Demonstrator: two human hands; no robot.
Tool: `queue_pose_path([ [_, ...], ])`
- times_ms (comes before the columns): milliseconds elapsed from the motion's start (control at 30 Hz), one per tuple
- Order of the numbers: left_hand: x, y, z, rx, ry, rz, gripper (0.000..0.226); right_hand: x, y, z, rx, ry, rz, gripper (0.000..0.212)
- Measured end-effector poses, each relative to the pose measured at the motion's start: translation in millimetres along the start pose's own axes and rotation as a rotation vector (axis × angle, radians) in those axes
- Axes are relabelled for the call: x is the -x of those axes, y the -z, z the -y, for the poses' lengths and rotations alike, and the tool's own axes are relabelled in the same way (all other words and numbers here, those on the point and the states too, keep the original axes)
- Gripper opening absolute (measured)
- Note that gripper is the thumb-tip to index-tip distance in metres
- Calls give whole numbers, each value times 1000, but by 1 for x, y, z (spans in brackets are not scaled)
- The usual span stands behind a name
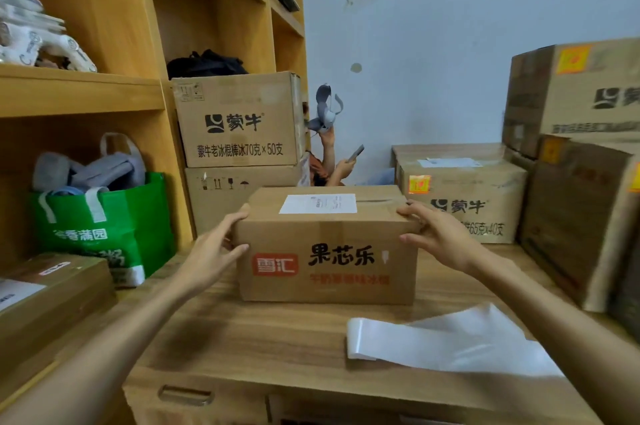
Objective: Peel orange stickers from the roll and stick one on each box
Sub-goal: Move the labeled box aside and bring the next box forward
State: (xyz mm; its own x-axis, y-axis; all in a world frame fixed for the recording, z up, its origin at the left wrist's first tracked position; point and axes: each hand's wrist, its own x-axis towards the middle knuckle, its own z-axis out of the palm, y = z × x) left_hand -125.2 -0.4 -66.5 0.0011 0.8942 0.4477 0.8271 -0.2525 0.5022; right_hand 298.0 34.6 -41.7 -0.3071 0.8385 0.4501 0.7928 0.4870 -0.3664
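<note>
Box: brown cardboard box (325, 251) at the desk's middle, matt, slightly fibrous.
Label: white paper rectangle (318, 203) on its top, smooth, matt.
Desk: pale wooden desk top (277, 331), visible grain, dull finish.
Strip: translucent white backing strip (450, 341) near the front right corner, slick, glossy.
Sticker: orange square sticker (419, 184) on the back-right cardboard carton (498, 189), shiny.
Handle: grey metal drawer pull (185, 395) under the front edge, soft sheen.

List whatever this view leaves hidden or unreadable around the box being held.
Head view only.
- Back of the box: hidden by its own front.
- White label print: too small.
- Pale strip on desk: blurred, stickers unclear.
- Flat carton, left: cut off by frame edge.
</note>
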Motion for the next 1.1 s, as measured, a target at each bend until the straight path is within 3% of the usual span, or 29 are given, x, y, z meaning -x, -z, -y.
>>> queue_pose_path([
  [300, -19, -71, -77, 87, -81, -2, 46, 47, 51, -62, 169, -142, -32, 57],
  [600, -13, -102, -113, 95, -124, -26, 47, 71, 69, -94, 85, -190, -87, 58],
  [767, -18, -92, -122, -84, -108, 8, 54, 70, 72, -89, 229, -205, -39, 62],
  [867, -8, -94, -141, -171, -243, -149, 62, 88, 75, -88, 352, -160, -102, 61],
  [967, 6, -112, -171, -140, -452, -246, 50, 116, 76, -89, 427, -103, -190, 50],
  [1100, 30, -149, -222, -30, -657, -19, 37, 152, 75, -96, 430, -121, -148, 27],
])
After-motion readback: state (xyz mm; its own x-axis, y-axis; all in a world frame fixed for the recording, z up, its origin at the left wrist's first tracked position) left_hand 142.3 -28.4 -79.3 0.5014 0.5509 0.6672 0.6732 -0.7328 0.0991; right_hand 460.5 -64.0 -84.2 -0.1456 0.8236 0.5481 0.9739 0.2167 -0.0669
